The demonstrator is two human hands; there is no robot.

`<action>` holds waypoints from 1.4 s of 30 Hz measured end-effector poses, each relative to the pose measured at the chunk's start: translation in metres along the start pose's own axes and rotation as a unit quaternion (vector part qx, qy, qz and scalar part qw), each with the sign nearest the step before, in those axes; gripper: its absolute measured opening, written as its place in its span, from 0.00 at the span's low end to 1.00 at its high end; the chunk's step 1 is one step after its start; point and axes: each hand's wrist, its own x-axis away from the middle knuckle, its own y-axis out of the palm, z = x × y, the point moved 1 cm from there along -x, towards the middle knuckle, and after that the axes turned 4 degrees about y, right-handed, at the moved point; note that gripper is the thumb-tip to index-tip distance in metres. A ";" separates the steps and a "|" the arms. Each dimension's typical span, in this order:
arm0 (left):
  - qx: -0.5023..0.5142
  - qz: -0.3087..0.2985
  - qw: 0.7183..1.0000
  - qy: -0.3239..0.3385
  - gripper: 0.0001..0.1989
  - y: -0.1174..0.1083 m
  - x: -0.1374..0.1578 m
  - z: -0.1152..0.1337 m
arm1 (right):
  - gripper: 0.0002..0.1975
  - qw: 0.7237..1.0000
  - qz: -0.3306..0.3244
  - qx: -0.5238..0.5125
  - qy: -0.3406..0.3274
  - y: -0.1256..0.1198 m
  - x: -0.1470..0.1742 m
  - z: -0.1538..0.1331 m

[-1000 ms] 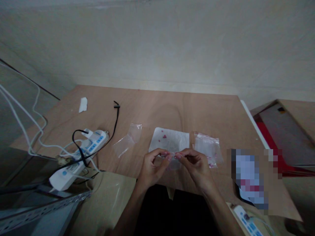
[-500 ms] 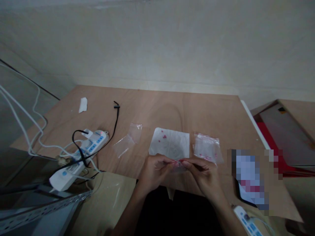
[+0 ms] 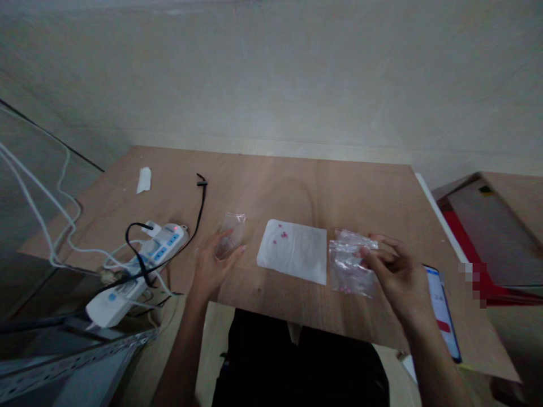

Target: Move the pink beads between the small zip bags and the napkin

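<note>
My left hand (image 3: 214,263) rests over a clear plastic bag (image 3: 235,225) left of centre, thumb and fingers apart. Its fingertips reach the bag, but I cannot tell whether they press on it. On the right, my right hand (image 3: 396,274) pinches the edge of a clear zip bag (image 3: 350,263) between thumb and fingers. Small pink pieces show near that bag's bottom, and it lies over other clear bags with a reddish edge. Between my hands is a white sheet (image 3: 297,251) with several tiny pink pieces (image 3: 283,234) on its upper left.
A power strip (image 3: 165,246) with plugs and cables lies at the left, with a black cord (image 3: 201,209) reaching up the wooden table (image 3: 263,181). A white scrap (image 3: 144,180) is at the far left. A phone (image 3: 443,316) lies beside my right forearm.
My hands were together at the near edge of the white sheet, holding a small clear bag. They have parted: the left moved to the bag at left, the right carried its bag onto the right-hand bags.
</note>
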 end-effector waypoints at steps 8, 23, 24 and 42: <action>-0.191 -0.062 0.980 -0.013 0.30 0.001 -0.013 -0.063 | 0.23 0.935 0.079 0.328 -0.108 -0.020 -0.049 0.048; 0.029 0.008 0.997 0.073 0.20 0.009 0.012 0.011 | 0.13 0.880 -0.220 0.314 -0.280 0.137 -0.042 0.023; 0.041 0.001 0.997 0.072 0.20 0.012 0.014 0.013 | 0.12 0.876 -0.232 0.320 -0.278 0.140 -0.044 0.024; 0.082 -0.024 0.995 0.049 0.23 0.023 0.019 0.019 | 0.11 0.890 -0.254 0.320 -0.203 0.132 -0.033 -0.010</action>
